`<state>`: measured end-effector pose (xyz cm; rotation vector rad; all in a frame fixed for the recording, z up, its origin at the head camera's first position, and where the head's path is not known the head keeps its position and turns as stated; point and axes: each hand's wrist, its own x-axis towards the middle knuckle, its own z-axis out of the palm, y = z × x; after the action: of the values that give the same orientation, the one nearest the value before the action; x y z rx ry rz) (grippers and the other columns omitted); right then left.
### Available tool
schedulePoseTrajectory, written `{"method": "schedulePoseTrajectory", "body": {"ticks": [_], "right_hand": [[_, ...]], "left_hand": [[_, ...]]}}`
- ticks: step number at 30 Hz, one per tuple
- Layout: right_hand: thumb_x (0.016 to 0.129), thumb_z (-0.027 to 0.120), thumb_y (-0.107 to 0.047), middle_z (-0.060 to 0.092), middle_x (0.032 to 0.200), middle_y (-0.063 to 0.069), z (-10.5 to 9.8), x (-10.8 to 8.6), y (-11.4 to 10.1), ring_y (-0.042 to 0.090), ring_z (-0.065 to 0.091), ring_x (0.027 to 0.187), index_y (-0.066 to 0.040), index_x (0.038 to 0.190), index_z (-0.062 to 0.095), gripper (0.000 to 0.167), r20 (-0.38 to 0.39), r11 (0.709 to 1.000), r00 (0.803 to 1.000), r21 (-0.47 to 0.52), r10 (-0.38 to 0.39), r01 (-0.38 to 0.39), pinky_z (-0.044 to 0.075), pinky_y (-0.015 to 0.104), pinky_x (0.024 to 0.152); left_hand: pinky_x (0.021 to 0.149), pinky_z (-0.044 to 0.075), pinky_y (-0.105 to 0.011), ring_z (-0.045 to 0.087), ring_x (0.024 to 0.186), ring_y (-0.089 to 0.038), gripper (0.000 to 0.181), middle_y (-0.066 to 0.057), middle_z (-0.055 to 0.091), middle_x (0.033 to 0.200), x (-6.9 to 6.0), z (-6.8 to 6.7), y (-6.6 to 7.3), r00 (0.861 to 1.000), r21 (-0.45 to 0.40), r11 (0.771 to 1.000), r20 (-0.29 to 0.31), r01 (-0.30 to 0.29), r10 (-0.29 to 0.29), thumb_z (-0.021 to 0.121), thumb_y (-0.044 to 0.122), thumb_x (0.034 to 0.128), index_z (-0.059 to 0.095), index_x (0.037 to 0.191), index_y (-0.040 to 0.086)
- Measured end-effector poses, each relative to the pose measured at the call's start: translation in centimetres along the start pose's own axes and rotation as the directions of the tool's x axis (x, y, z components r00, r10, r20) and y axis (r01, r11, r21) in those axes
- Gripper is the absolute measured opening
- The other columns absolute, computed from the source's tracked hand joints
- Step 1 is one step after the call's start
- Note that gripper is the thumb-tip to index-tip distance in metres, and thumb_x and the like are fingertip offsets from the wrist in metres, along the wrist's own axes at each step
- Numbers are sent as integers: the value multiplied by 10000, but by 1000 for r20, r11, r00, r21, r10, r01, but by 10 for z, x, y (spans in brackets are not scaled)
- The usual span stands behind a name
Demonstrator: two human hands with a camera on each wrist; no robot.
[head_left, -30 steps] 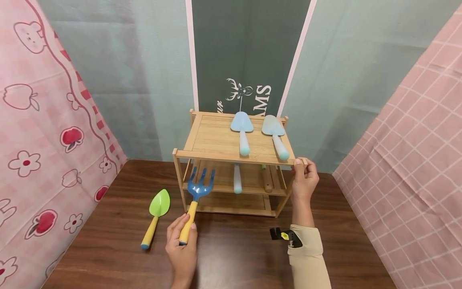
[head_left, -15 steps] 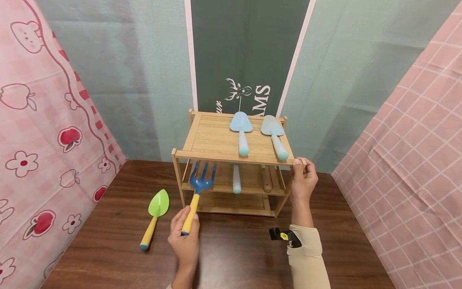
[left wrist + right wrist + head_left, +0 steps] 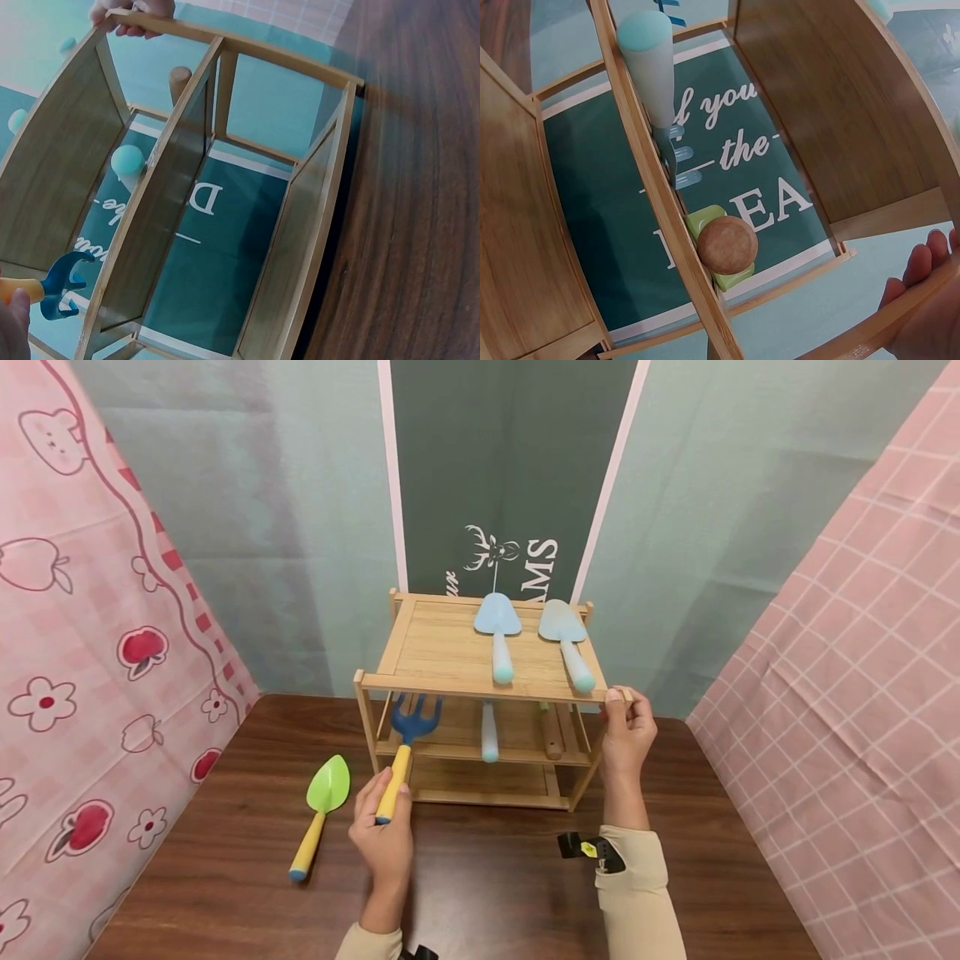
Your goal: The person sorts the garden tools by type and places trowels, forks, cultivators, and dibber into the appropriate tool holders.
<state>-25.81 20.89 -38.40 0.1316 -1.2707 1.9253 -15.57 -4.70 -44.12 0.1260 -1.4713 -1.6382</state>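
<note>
My left hand point(image 3: 384, 843) holds a garden hand fork point(image 3: 395, 781) by its yellow handle. The fork's blue tines reach into the left part of the gap between the top and middle shelves of a wooden rack point(image 3: 427, 643); whether they touch the shelf I cannot tell. At the rack's front right top corner, my right hand point(image 3: 628, 743) grips the frame. On the middle shelf lie a white-handled hand fork point(image 3: 649, 75) and a wooden-handled tool point(image 3: 727, 245) with a green head, mostly hidden from above. Two light blue trowels, a left one point(image 3: 497, 614) and a right one point(image 3: 561, 622), rest on top.
A green trowel point(image 3: 327, 785) with a yellow handle lies on the brown table point(image 3: 495, 877), left of the rack. Behind the rack hangs a green curtain point(image 3: 322, 527). Pink patterned cloths flank the table on both sides.
My left hand has moved forward, away from me, carrying the hand fork's tines from in front of the rack into the gap below the top shelf. The right hand keeps its grip on the corner.
</note>
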Motion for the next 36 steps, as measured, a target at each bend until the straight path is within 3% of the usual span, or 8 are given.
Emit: {"method": "schedulePoseTrajectory", "body": {"ticks": [10,18,36], "right_hand": [[862,566,49,569,713,24,3,-2,-8,154,500,631,50,920,602,68,15,1000,1000,-4,5,-5,421,211,608],[863,562,60,571,715,34,8,-5,-17,149,509,637,55,919,599,68,15,1000,1000,0,11,-11,424,206,607],[876,565,42,567,730,52,6,-4,-14,157,510,651,47,934,602,68,27,1000,1000,-4,12,-12,427,214,619]], "left_hand": [[762,454,-171,553,958,-168,242,-280,566,1033,9,9,-6,999,-8,1000,22,26,-26,625,-168,767,625,1009,-165],[755,454,-175,538,960,-263,220,-240,562,1014,15,18,-10,1000,-5,1000,8,17,-17,621,-155,777,631,997,-154],[703,418,-162,540,903,-303,219,-263,561,1009,34,36,-13,998,78,995,30,57,-60,633,-118,778,643,997,-136]]}}
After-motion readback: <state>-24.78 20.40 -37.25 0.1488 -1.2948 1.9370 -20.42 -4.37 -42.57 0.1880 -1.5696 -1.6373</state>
